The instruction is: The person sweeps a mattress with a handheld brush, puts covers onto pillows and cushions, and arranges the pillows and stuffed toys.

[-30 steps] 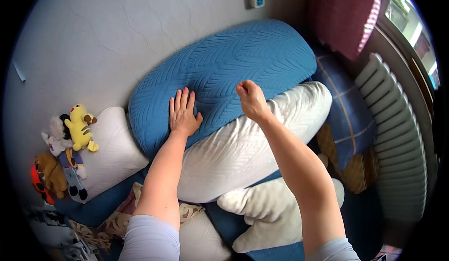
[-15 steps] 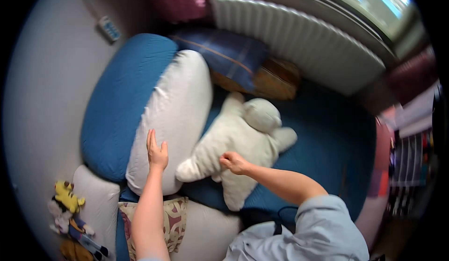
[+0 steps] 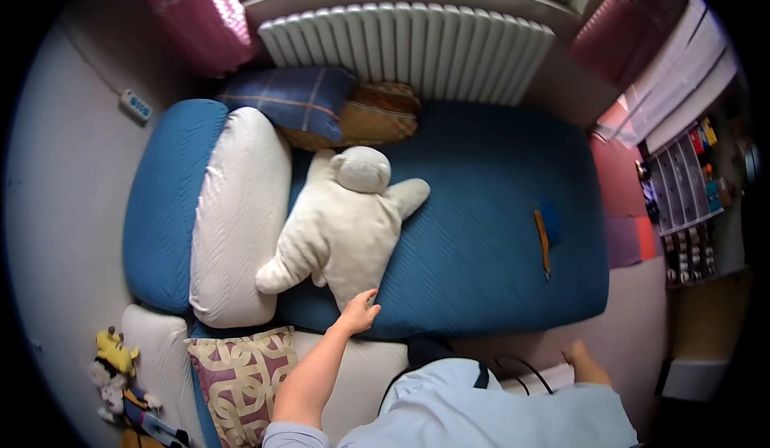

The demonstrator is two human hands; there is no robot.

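From my remote seat, the left hand (image 3: 358, 312) is at six to seven o'clock, fingers loosely parted and nothing held between them. It overlaps the leg end of the white plush bear (image 3: 345, 223); whether they touch, I can't tell. The right hand (image 3: 588, 364) hangs at four o'clock beyond the bed's near edge, perhaps just for balance; it is too small and half turned for me to tell its grip.

The bear sprawls just left of centre on the blue quilted bedspread (image 3: 481, 207), head toward twelve; no face shows, so I judge it belly down, a pose that keeps it flat. At nine o'clock, the white bolster (image 3: 241, 215) rests alongside the blue bolster (image 3: 168, 207), which is by the wall, probably as padding for that side. The plaid pillow (image 3: 289, 99) at eleven overlaps the brown pillow (image 3: 377, 115) by the radiator (image 3: 405, 47), likely as a buffer from the metal. A patterned cushion (image 3: 241, 384) sits at seven, and an orange strap (image 3: 543, 243) lies between three and four.
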